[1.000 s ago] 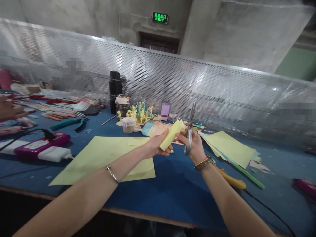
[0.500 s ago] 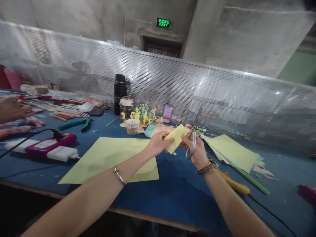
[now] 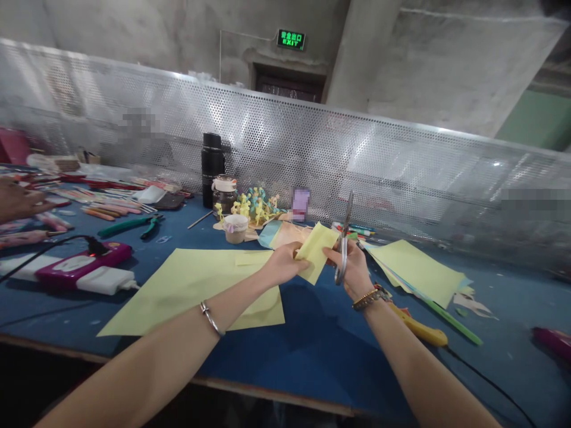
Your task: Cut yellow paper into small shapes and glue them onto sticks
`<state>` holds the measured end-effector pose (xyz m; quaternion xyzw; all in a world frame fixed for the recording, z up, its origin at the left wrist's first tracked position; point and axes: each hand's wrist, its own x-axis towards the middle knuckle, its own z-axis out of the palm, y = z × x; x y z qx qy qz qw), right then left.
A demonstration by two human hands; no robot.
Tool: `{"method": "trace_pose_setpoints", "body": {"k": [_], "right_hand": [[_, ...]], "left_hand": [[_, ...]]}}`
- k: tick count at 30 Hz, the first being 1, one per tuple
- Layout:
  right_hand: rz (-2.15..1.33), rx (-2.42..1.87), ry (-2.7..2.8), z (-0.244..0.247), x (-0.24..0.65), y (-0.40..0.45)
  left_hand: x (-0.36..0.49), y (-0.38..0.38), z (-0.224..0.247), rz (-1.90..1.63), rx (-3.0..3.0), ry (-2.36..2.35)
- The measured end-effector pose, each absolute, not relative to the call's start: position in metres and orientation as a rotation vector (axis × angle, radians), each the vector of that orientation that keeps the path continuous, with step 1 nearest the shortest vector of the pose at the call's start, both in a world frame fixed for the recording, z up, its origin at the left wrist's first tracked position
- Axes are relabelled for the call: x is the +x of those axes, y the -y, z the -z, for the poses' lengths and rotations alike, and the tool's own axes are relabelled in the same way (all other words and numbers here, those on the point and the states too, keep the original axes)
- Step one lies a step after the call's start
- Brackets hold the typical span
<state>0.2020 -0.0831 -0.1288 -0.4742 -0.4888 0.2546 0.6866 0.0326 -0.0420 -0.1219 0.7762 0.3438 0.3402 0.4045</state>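
My left hand (image 3: 288,261) pinches the left side of a small folded piece of yellow paper (image 3: 318,252), held above the blue table. On the other side, my right hand (image 3: 354,266) is closed round a pair of metal scissors (image 3: 345,238), whose blades point up and away. Its thumb and fingertips also reach the paper's right edge. A large yellow sheet (image 3: 178,291) lies flat beneath my left forearm, with a small yellow strip (image 3: 252,258) on it. More yellow sheets (image 3: 422,267) are stacked to the right of my right hand.
A yellow-handled corded tool (image 3: 422,328) lies by my right forearm. At the left are a purple power strip (image 3: 84,264), green pliers (image 3: 129,226) and another person's hand (image 3: 22,199). Behind stand a black bottle (image 3: 213,169), a small cup (image 3: 235,228) and yellow figures (image 3: 250,205).
The yellow paper has turned more upright between my hands. The scissors have swung so that their handles show edge-on. The whole view has shifted slightly.
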Motion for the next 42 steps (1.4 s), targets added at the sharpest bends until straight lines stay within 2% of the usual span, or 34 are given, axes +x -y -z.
{"method": "trace_pose_setpoints", "body": {"k": [5,11,18,30,42], "right_hand": [[-0.535,-1.11,1.112,0.131,0.207,0.079],[-0.542,-1.128,1.057,0.126,0.205,0.082],[-0.544,-1.093,1.023,0.122,0.204,0.085],[-0.641,-1.115,1.189,0.118,0.197,0.094],[-0.74,-1.422,1.509,0.115,0.181,0.106]], "left_hand": [[0.032,0.038,0.127,-0.861,1.974,-0.795],[0.031,0.041,0.121,-0.714,1.651,-0.82],[0.024,0.041,0.113,-0.636,1.549,-0.839],[0.021,0.022,0.108,-1.161,1.192,-0.796],[0.01,0.019,0.092,-1.47,1.027,-0.712]]}}
